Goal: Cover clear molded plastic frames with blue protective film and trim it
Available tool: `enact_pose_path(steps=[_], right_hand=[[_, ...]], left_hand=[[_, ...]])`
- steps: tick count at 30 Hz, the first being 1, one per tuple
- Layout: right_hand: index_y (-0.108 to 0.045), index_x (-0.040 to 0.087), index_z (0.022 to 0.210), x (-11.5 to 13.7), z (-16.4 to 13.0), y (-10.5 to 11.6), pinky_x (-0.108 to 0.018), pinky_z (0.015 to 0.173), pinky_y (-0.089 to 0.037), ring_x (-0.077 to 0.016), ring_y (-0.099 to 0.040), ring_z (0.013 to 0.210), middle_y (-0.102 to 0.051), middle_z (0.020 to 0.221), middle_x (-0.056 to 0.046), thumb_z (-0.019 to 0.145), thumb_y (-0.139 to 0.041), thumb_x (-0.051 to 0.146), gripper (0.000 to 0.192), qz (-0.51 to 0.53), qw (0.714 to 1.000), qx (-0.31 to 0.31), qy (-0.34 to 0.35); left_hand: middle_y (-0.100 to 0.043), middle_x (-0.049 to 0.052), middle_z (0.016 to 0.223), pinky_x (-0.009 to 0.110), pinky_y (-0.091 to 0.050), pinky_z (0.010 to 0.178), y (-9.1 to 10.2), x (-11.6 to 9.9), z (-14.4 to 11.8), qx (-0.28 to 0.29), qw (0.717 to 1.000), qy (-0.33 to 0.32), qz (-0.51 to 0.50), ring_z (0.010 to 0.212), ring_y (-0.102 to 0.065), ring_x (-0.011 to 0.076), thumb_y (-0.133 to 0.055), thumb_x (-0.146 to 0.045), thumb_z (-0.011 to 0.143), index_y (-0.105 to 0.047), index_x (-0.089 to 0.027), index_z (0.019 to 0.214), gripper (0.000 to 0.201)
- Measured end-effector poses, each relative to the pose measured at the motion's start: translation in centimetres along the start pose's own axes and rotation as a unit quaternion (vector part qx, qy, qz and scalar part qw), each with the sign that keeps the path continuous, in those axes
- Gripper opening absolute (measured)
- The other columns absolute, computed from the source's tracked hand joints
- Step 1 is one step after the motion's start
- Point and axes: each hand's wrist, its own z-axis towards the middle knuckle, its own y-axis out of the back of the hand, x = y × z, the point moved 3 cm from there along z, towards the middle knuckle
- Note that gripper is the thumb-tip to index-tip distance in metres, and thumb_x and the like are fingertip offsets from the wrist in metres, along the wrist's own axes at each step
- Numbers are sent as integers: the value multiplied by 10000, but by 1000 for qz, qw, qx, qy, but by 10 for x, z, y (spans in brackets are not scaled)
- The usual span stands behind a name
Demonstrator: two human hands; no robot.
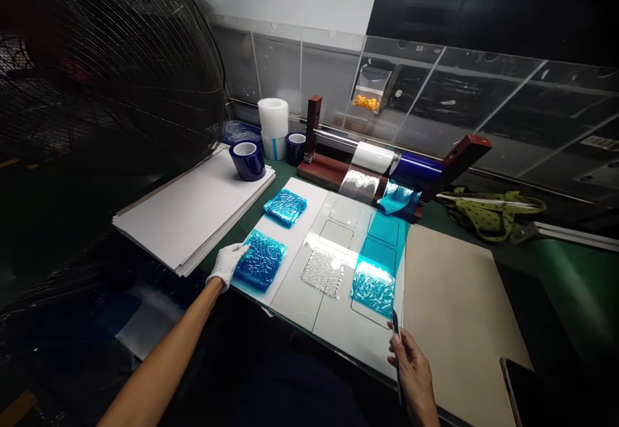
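Note:
My left hand (pixel 227 264), in a white glove, lies with its fingers over the left edge of a stack of crinkled blue film pieces (pixel 261 260). A smaller stack of blue film (pixel 285 207) sits just behind it. In my bare right hand (pixel 411 366) is a slim dark tool (pixel 396 327), held pen-like with its tip up at the lower right corner of a blue film strip (pixel 374 282); its exact kind is unclear. That strip covers outlined shapes on a pale board (pixel 294 301). Beside it lies a wrinkled clear film strip (pixel 323 272).
A wooden roll stand (pixel 314 127) holds a clear film roll (pixel 372 156) and a blue film roll (pixel 416 168). At left are white sheets (pixel 188 214), a blue roll (pixel 249 161) and a large fan (pixel 120 66). A brown board (pixel 449 304) and a phone (pixel 520 388) lie at right.

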Motion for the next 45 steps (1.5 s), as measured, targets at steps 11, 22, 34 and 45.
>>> enact_pose_path(steps=[11,22,34,45], right_hand=[[-628,181,934,-14,6,-34,-329,680,-540,-224,-637,776,-651,950,-89,689,-511,518,433,-115,990,41,66],[-651,193,774,6,21,-83,-330,630,-525,-214,-631,682,-670,723,-44,652,-540,396,262,-68,993,60,78],[-593,154,1022,-27,29,2,-387,776,-502,-251,-623,830,-638,940,-102,676,-489,586,563,-82,984,-153,37],[-622,127,1014,-43,54,94,-589,888,-355,-410,-457,1097,-554,1115,-222,724,-417,309,398,-264,909,-322,33]], left_hand=[[-289,145,1489,561,-103,1118,-41,-47,-34,-55,914,-268,299,1388,-168,361,-563,-530,784,-405,-195,1373,696],[-415,114,1436,431,-251,1119,-177,-40,-79,262,745,-489,371,1338,-324,323,-761,-639,457,-347,-208,1401,1117],[-603,64,1210,380,-463,948,-161,-28,-104,242,707,-545,380,1101,-558,206,-367,10,830,-470,-264,1294,548],[-476,83,1394,404,-451,1018,-130,27,-132,274,655,-604,362,1234,-493,276,-578,-192,763,-286,-251,1431,732]])
